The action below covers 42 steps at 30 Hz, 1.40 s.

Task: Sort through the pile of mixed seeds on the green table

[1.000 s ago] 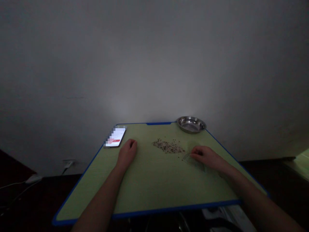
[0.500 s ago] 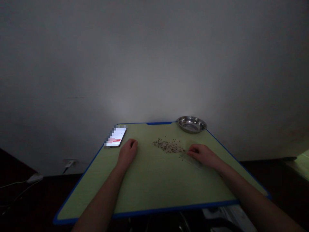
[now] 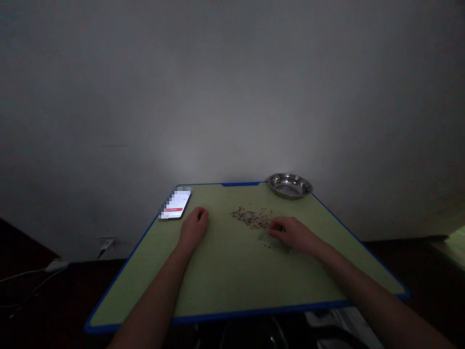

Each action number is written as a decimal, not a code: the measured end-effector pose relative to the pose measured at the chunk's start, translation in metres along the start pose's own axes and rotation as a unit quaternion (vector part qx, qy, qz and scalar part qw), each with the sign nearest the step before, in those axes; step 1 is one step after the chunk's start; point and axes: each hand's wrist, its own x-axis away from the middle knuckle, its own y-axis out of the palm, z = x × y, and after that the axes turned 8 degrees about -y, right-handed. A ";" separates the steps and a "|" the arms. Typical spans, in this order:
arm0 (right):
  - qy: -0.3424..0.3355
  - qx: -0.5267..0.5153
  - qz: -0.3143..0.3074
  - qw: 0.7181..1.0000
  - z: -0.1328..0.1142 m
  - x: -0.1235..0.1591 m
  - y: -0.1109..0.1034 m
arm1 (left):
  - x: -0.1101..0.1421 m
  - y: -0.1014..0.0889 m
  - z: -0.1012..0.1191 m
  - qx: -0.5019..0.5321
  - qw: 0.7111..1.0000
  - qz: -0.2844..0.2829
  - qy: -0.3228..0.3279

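Observation:
My right hand (image 3: pixel 291 233) pinches a thin, see-through plastic piece (image 3: pixel 269 239) that looks like a small bag, lying low over the table. A few dark specks show on or beside it. Just left of those fingertips, a loose scatter of small dark beans or seeds (image 3: pixel 252 219), mixed with paler bits, covers the middle of the table. My left hand (image 3: pixel 193 228) rests on the tabletop in a loose fist, apart from the scatter, with nothing visible in it.
A shallow steel bowl (image 3: pixel 289 186) stands at the table's far right corner. Near the left edge lies a phone (image 3: pixel 177 203) with a lit screen. The green table (image 3: pixel 232 286) has a blue rim and meets a grey wall (image 3: pixel 232 97). A cable and plug (image 3: pixel 106 246) hang at left.
My right hand has moved left, closer to the scatter, and the clear plastic has shifted left with it. My left hand stays in place.

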 end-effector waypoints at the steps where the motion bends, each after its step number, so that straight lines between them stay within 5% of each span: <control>1: -0.003 -0.005 -0.007 1.000 -0.003 0.001 0.002 | 0.000 0.000 0.000 0.001 1.000 -0.001 0.000; 14: -0.062 -0.045 -0.105 0.992 -0.059 0.026 0.015 | 0.004 -0.002 0.007 -0.015 1.000 0.001 -0.010; 30: -0.127 -0.066 -0.163 0.976 -0.084 0.042 0.006 | 0.003 0.000 0.004 -0.022 1.000 0.004 0.005; 36: -0.085 -0.060 -0.131 0.986 -0.078 0.053 -0.002 | 0.003 0.000 0.003 -0.014 1.000 0.007 0.010; 42: -0.008 -0.053 -0.090 0.995 -0.039 0.069 -0.016 | 0.002 0.000 0.000 -0.024 1.000 0.004 0.012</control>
